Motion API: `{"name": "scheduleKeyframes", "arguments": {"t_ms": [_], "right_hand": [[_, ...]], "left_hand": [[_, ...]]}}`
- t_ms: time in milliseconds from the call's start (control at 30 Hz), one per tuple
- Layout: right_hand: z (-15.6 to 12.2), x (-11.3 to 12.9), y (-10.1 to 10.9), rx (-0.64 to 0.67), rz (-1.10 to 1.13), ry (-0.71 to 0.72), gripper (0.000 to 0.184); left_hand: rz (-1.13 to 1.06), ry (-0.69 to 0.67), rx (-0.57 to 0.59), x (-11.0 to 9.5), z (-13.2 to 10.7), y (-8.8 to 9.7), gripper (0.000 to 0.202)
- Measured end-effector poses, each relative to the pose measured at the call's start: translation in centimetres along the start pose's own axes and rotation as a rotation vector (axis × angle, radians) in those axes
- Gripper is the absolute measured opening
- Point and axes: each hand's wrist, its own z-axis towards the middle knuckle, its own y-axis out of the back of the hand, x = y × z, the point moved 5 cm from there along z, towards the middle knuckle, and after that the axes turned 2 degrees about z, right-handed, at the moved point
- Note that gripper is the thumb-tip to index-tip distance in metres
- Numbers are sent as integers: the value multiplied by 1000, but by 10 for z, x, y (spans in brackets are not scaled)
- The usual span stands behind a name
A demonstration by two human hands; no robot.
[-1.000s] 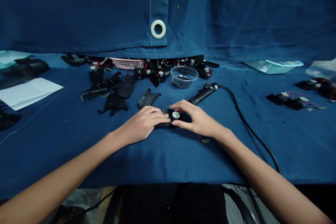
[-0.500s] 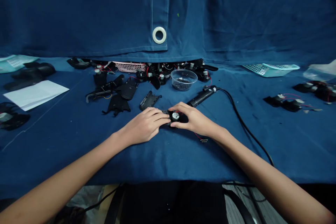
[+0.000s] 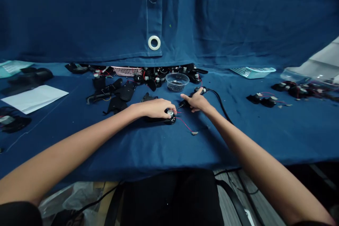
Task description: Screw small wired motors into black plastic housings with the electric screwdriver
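My left hand (image 3: 156, 108) rests on a flat black plastic part (image 3: 156, 119) and grips it, with its fingertips beside a small round motor with a white top (image 3: 170, 113). My right hand (image 3: 196, 101) is shut around a black corded electric screwdriver (image 3: 185, 103), whose tip points left towards the motor. The tip stands a little apart from the motor. Thin red wires (image 3: 185, 124) run from the part to a small connector (image 3: 194, 133) lying on the cloth.
Several black plastic parts and wired assemblies lie on the blue cloth (image 3: 212, 141). Behind them stand a clear bowl of small black screws (image 3: 177, 82), a pink basket (image 3: 127, 71) and a teal basket (image 3: 251, 72). White paper (image 3: 34, 99) lies left, and the screwdriver's black cable (image 3: 221, 103) trails back.
My right hand has left the motor and now holds the screwdriver, which has swung round towards the motor. My left hand remains on the black part. The whole view has shifted slightly.
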Motion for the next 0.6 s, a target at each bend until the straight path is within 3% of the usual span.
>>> {"name": "scheduleKeyframes", "arguments": {"t_ms": [100,200,267,400,467,533,600], "right_hand": [[3,5,-8,-38,135,-42,96],[3,4,-7,-9,291,-68,53],[4,0,0,-8,397,-69,27],[14,-11,18,-59,506,-73,24],[20,-18,23,-50,503,-80,24],[25,-24,25,-23,474,-81,24],[27,-28,24,3,432,-74,30]], "left_hand": [[93,182,-85,6,3,-1,33],[233,430,-189,4,-7,-4,47],[283,527,-212,-4,-16,-7,53],[329,664,-214,-15,-36,-3,72],[377,652,-302,-19,-43,6,69],[393,482,-372,-23,-42,11,58],[317,270,-309,-23,-35,6,61]]}}
